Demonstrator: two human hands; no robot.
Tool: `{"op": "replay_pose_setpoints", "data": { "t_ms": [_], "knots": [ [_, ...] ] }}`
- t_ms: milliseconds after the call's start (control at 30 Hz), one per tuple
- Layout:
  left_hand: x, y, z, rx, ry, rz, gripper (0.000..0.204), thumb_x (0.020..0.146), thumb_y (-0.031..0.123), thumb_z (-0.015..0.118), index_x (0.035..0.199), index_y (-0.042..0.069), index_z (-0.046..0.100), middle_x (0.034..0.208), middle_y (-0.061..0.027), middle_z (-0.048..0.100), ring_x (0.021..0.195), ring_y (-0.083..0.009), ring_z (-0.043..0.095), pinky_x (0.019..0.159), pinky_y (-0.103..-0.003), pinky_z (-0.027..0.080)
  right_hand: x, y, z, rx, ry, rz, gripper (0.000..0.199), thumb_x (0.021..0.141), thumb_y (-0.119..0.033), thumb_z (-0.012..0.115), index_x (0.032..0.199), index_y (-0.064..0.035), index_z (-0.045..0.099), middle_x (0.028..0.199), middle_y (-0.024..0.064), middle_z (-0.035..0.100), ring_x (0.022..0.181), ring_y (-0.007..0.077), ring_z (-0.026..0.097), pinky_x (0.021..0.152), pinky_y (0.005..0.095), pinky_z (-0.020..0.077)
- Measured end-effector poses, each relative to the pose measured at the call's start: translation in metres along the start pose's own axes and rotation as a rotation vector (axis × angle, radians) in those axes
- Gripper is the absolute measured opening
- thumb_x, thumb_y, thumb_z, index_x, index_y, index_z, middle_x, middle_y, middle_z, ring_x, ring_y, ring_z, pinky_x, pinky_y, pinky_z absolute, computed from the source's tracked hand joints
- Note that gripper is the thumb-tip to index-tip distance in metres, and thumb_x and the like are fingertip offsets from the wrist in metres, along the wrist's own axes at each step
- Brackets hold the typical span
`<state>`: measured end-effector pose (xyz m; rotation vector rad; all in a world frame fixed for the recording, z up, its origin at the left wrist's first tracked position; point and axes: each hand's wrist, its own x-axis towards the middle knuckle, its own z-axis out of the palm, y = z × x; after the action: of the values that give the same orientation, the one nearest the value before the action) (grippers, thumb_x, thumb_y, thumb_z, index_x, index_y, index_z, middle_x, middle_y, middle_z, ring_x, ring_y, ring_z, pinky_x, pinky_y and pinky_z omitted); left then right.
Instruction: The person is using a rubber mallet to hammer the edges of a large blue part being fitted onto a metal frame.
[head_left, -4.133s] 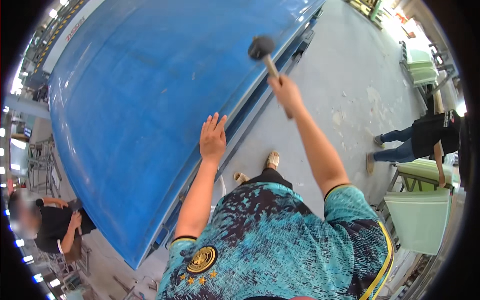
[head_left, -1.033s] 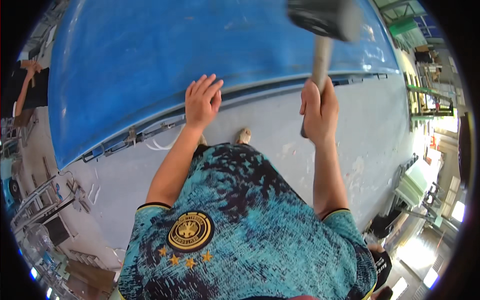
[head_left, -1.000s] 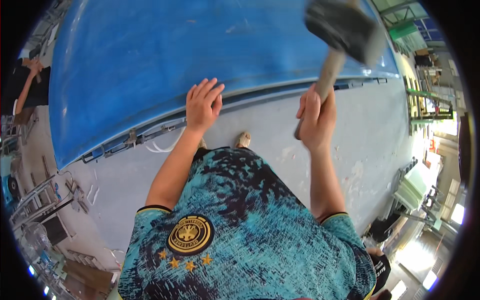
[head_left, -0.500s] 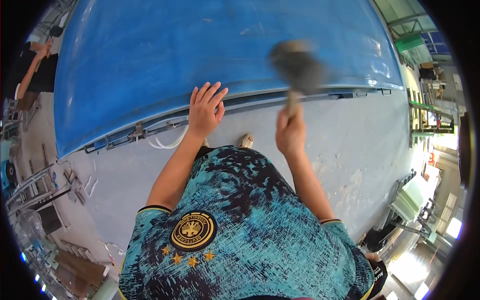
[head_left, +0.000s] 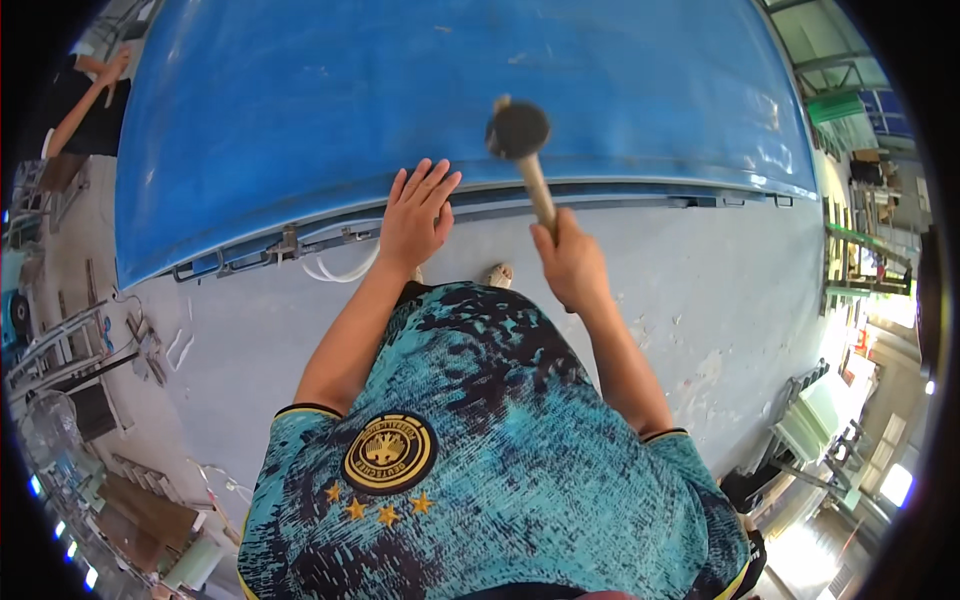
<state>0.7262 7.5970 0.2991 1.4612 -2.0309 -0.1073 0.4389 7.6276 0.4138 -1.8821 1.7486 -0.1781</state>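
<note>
A wide, glossy blue sheet [head_left: 330, 110] with light scuffs covers the upper part of the head view. My left hand [head_left: 416, 212] rests at its near edge, fingers stretched out over the blue surface and slightly apart. In my right hand [head_left: 572, 262] is a rubber mallet [head_left: 519, 130] with a black head and a pale wooden handle. The mallet's head is over the blue sheet, to the right of my left hand; whether it touches the surface I cannot tell.
Along the near edge runs a metal frame with clamps [head_left: 289, 243] and a white hose [head_left: 340, 272]. A person in dark clothing [head_left: 88, 105] stands at the far left. Metal racks [head_left: 75, 350] are on the left, and shelves [head_left: 868, 255] on the right. Grey floor [head_left: 250, 340] lies below.
The mallet has swung left toward my left hand, its head no longer strongly blurred. My right hand has shifted slightly left; my left hand stays at the sheet's edge.
</note>
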Motion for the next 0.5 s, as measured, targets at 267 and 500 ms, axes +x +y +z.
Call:
{"op": "replay_pose_setpoints", "data": {
  "t_ms": [267,500],
  "knots": [
    [-0.028,-0.035,-0.029,0.119,0.005,-0.127,0.051,0.102,0.016,0.068,0.153,0.019,0.07,0.164,-0.0041,0.063,0.157,-0.0293,0.052,0.133,-0.058,0.031,0.006,-0.023,0.015,0.626,0.399,-0.244,0.03,0.113,-0.034,0.066,0.119,-0.0049,0.059,0.087,0.0211,0.073,0.078,0.0481,0.071,0.07,0.0496,0.0551],
    [-0.039,-0.043,-0.039,0.164,0.018,-0.172,0.053,0.101,0.017,0.068,0.154,0.021,0.07,0.165,-0.003,0.062,0.159,-0.0276,0.05,0.134,-0.057,0.029,0.005,-0.096,-0.059,0.446,0.026,-0.135,0.032,0.114,-0.035,0.063,0.121,-0.0049,0.056,0.083,0.0272,0.07,0.081,0.0535,0.069,0.069,0.0555,0.0527]
  ]
}}
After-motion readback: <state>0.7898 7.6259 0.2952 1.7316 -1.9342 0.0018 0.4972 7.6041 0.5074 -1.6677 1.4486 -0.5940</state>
